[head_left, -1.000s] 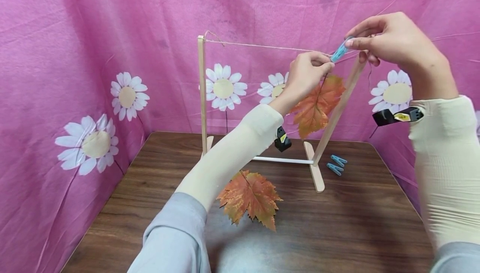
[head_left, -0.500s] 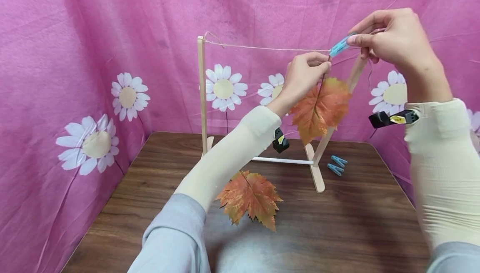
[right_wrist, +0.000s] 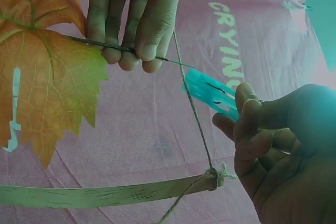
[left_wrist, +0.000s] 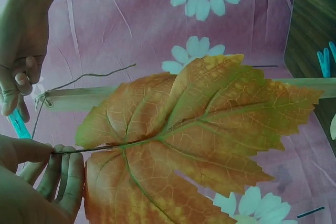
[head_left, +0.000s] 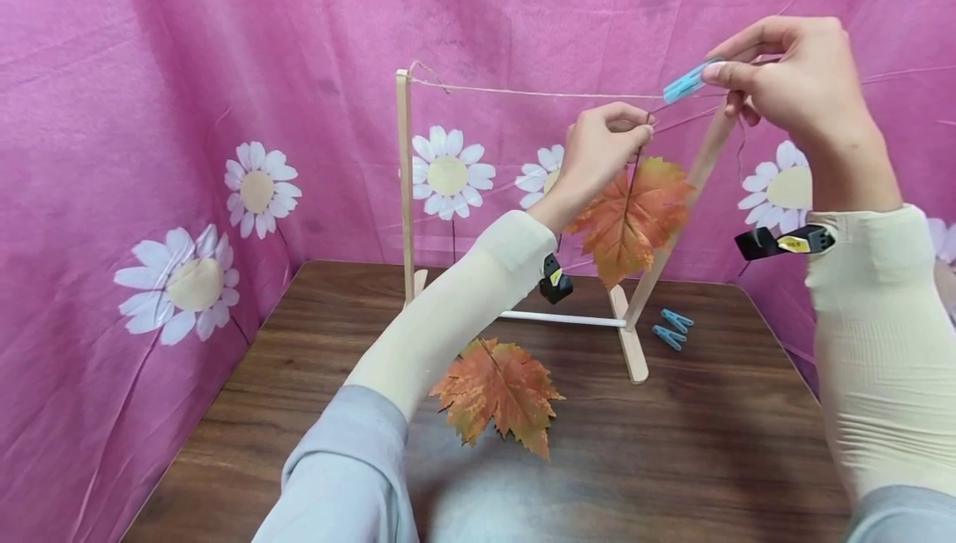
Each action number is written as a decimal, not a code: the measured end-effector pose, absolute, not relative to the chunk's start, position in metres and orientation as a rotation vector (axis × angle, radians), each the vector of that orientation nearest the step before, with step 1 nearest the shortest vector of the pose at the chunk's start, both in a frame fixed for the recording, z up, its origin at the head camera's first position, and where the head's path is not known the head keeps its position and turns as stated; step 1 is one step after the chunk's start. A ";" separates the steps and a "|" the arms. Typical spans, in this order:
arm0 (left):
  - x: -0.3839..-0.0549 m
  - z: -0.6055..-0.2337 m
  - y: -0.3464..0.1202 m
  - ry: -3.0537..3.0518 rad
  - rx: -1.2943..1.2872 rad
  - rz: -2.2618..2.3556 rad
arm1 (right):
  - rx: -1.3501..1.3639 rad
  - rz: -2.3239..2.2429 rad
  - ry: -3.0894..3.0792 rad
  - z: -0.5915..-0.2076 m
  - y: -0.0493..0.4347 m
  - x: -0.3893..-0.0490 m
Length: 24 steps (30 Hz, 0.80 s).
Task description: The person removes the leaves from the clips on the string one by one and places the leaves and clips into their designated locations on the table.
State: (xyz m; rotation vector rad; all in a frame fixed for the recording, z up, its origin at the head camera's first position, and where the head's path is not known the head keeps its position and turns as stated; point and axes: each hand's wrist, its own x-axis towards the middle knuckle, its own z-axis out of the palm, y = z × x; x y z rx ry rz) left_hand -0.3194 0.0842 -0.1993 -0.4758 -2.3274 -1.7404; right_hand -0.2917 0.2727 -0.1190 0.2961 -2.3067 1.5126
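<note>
My left hand (head_left: 607,144) pinches the thin dark stem (right_wrist: 105,44) of an orange-green artificial maple leaf (head_left: 631,215) between thumb and fingers. The leaf hangs below that hand. Up to the right, my right hand (head_left: 807,82) grips a light blue clothespin (head_left: 685,83) by its handle end. In the right wrist view the clothespin's nose meets the twine line (right_wrist: 195,111), and the stem's thin tip reaches close to it. Whether the clothespin bites on the stem or twine I cannot tell. The twine runs between two wooden posts (head_left: 407,186).
A second maple leaf (head_left: 499,393) lies on the brown wooden table (head_left: 299,443). Two blue clothespins (head_left: 672,329) lie right of the stand's wooden foot (head_left: 630,344). A white rod (head_left: 568,319) joins the stand's feet. Behind hangs a pink daisy-print cloth (head_left: 314,45).
The right hand has shifted slightly right and the clothespin has turned flatter. The left hand with the leaf has edged left, and a gap now shows between its fingers and the clothespin.
</note>
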 end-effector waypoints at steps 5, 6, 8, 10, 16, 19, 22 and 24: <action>-0.321 -0.199 0.081 -2.334 -0.470 -1.726 | 0.309 1.518 -2.295 -0.121 0.272 -0.293; -0.321 -0.199 0.080 -2.332 -0.469 -1.724 | 0.314 1.526 -2.290 -0.122 0.272 -0.294; -0.322 -0.198 0.079 -2.335 -0.467 -1.720 | 0.323 1.538 -2.284 -0.123 0.271 -0.294; -0.322 -0.198 0.079 -2.331 -0.466 -1.725 | 0.332 1.560 -2.271 -0.125 0.269 -0.293; -0.322 -0.199 0.076 -2.314 -0.468 -1.763 | 0.358 1.596 -2.237 -0.128 0.265 -0.290; -0.322 -0.199 0.075 -2.303 -0.474 -1.796 | 0.363 1.610 -2.235 -0.129 0.264 -0.290; -0.322 -0.199 0.072 -2.282 -0.480 -1.831 | 0.353 1.606 -2.247 -0.131 0.262 -0.289; -0.321 -0.199 0.070 -2.270 -0.487 -1.849 | 0.348 1.599 -2.252 -0.132 0.262 -0.289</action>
